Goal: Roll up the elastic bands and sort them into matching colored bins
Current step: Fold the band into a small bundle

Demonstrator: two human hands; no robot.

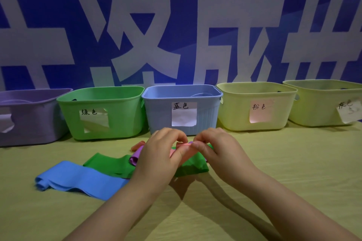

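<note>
My left hand [156, 156] and my right hand [217, 148] meet above the table, both pinching the end of a pink elastic band [183, 147] between fingertips. Under them lies a green band [109, 164], flat and stretched left to right. A blue band [78, 180] lies flat at the front left. A purple band [135, 157], partly rolled, pokes out beside my left hand. A small orange-red roll [138, 146] sits behind it. Five bins stand in a row behind: purple [33, 115], green [117, 121], blue [162, 115], and two yellow ones [235, 111] [313, 107].
Each bin carries a paper label on its front. A blue banner with large white characters [176, 25] hangs as a wall right behind the bins. The table has a yellow-green cloth [293, 162].
</note>
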